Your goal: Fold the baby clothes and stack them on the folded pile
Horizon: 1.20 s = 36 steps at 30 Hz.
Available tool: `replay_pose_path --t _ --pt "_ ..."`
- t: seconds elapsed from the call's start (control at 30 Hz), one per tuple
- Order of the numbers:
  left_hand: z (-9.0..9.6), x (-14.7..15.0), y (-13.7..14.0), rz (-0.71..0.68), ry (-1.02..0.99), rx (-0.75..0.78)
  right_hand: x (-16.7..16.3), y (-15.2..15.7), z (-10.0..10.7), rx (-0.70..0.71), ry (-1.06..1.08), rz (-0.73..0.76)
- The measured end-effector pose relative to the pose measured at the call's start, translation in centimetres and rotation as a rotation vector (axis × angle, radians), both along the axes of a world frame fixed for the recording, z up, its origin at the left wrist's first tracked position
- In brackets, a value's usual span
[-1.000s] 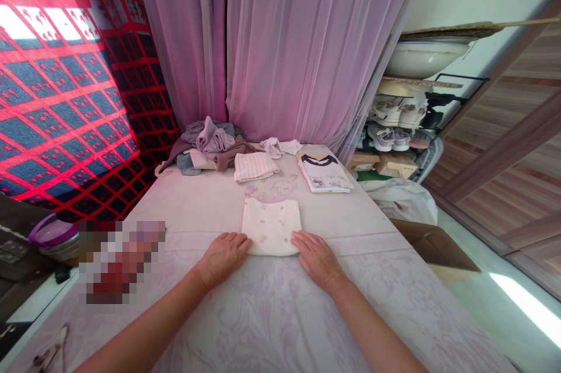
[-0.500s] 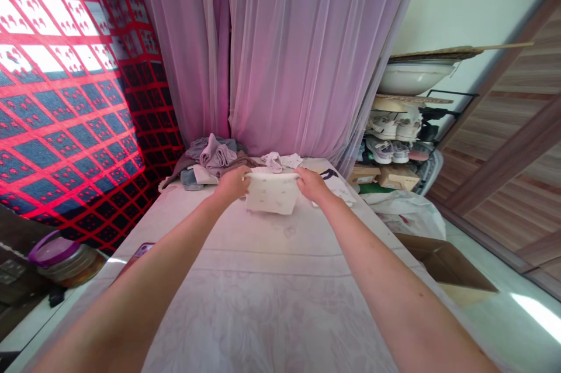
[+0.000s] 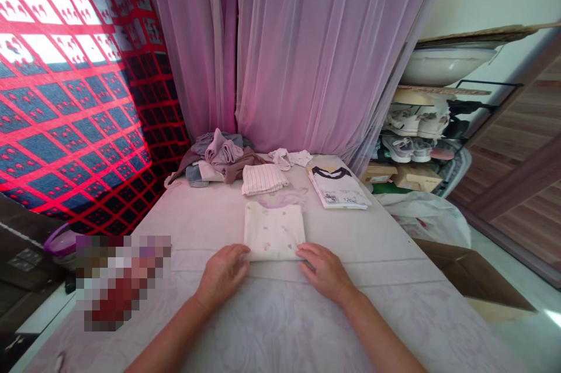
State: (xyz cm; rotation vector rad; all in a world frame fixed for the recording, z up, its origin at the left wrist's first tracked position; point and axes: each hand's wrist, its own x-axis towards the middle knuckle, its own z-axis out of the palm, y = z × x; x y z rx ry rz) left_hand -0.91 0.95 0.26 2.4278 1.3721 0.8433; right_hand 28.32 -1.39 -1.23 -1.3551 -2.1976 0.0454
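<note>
A cream shirt (image 3: 274, 232) with small printed motifs and a lilac neckline lies folded flat on the bed in front of me. My left hand (image 3: 224, 272) touches its near left corner, fingers stretched and thumb apart. At the near right corner, the fingertips of my right hand (image 3: 323, 270) rest on the cloth, with the thumb spread away. Just beyond the shirt is a folded striped garment (image 3: 264, 179). Farther right lies a stack of folded white shirts (image 3: 339, 190), the top one with a dark collar.
A heap of clothes (image 3: 219, 154) sits at the bed's far left, beside a small crumpled white garment (image 3: 291, 158). Purple curtains (image 3: 307, 57) hang behind. To the right stand a shoe rack (image 3: 416, 127) and an open cardboard box (image 3: 468, 273). A blurred patch (image 3: 123, 279) hides something at left.
The cream shirt has come toward me and now lies flat. My hands have loosened from its raised edge and rest at its near corners. The striped garment behind is uncovered.
</note>
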Motion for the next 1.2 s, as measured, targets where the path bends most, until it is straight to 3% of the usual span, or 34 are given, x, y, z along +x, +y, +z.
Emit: replay_pose_path --t 0.1,0.2,0.3,0.4,0.6,0.73,0.83,0.97,1.1,1.2 --pt "1.4 1.4 2.3 0.044 0.044 0.077 -0.7 1.9 2.5 -0.109 -0.014 -0.135" --pt "1.5 4.3 5.6 0.097 0.132 0.056 -2.7 5.1 4.4 -0.176 -0.076 -0.197" --pt "0.2 6.4 7.8 0.213 0.27 -0.092 -5.0 7.9 4.2 -0.257 -0.151 -0.287" --pt "-1.5 6.4 8.8 0.232 0.317 -0.154 -6.4 9.6 2.8 -0.405 -0.165 -0.416" --pt "-2.9 5.5 8.6 0.206 0.287 -0.117 -6.2 10.4 0.5 -0.485 -0.14 -0.4" --pt "-2.1 6.1 8.3 0.289 0.309 -0.188 -6.2 10.5 0.5 -0.515 -0.143 -0.401" --pt "-1.8 6.1 8.6 0.257 0.289 -0.238 -6.3 10.5 0.7 -0.516 -0.15 -0.412" --pt "-2.2 4.4 8.8 0.269 0.155 -0.196 -6.4 10.4 0.9 -0.488 -0.156 -0.418" --pt "-2.8 2.3 6.6 0.382 0.063 -0.119 -6.3 10.2 0.7 -0.483 -0.162 -0.427" --pt "-2.9 1.7 4.3 0.383 0.015 -0.092 -6.2 10.1 1.2 -0.461 -0.169 -0.444"
